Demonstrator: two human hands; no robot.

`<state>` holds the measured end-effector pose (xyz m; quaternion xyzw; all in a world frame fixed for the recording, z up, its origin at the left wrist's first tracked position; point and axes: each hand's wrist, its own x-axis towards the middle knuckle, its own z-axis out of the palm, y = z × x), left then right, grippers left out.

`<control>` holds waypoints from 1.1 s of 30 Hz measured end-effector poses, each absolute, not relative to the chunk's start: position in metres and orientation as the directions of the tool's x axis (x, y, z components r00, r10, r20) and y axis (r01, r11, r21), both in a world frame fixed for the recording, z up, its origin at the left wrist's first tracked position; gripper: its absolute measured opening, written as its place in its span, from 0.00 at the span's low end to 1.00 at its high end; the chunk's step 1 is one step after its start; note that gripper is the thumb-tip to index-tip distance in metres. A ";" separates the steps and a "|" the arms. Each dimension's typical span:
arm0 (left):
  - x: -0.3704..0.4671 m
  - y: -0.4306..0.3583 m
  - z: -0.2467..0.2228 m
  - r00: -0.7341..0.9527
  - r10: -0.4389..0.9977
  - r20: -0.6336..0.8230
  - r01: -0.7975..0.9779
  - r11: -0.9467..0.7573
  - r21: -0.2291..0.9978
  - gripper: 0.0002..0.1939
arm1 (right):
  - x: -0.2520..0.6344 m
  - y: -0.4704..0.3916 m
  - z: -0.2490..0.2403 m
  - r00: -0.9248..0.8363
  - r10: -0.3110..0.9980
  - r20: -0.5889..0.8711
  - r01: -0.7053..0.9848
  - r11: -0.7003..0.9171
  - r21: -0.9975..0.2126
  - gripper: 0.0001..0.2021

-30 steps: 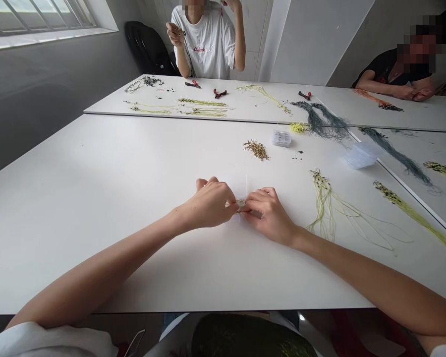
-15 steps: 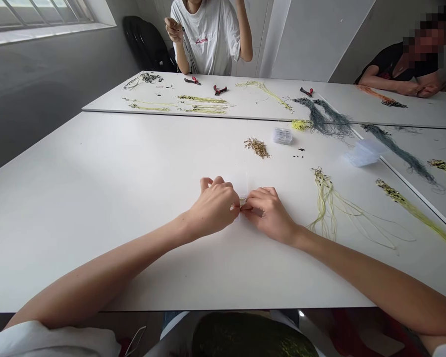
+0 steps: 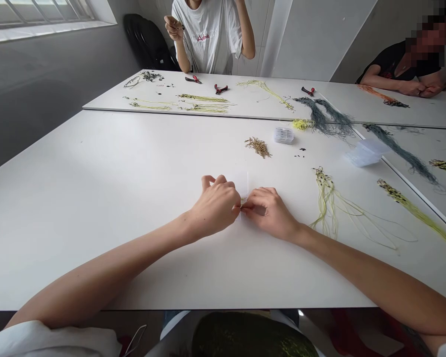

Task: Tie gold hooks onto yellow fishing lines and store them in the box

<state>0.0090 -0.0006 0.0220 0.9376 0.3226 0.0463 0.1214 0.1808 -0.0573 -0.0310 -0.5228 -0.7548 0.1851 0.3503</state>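
Over the near middle of the white table [image 3: 134,163], my left hand [image 3: 217,206] and my right hand [image 3: 269,213] meet at the fingertips. Both are closed in a pinch. Whatever sits between them is too small and too covered to name. A thin, clear, plastic-looking piece [image 3: 245,182] lies around and behind the fingertips, its faint straight edge showing. Just beyond my hands is a pile of small gold metal pieces [image 3: 259,147]. To the right of my right hand lies a bundle of yellow-green cords [image 3: 324,198] with dark bits at one end.
A small clear box [image 3: 283,135] stands behind the gold pile, near tiny black pieces [image 3: 302,148]. Another clear container [image 3: 364,152] is farther right. Grey-blue cords [image 3: 325,119] and pliers [image 3: 220,89] lie across the table seam. Two people sit at the far side.
My hands hold nearly the same pinch at the same spot. The whole view has shifted very slightly; nothing else has visibly moved.
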 end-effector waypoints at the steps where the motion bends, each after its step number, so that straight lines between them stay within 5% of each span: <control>1: 0.009 0.000 0.022 0.788 0.616 0.012 0.593 -0.764 0.254 0.11 | 0.180 -0.057 -0.031 -0.192 0.926 0.325 0.655 0.368 -0.660 0.07; 26: 0.010 -0.001 0.022 0.779 0.627 0.006 0.605 -0.755 0.255 0.11 | 0.181 -0.057 -0.026 -0.152 0.952 0.267 0.620 0.302 -0.724 0.07; 33: 0.010 0.001 0.022 0.742 0.670 0.003 0.636 -0.706 0.311 0.10 | 0.178 -0.058 -0.033 -0.180 0.901 0.394 0.666 0.406 -0.626 0.08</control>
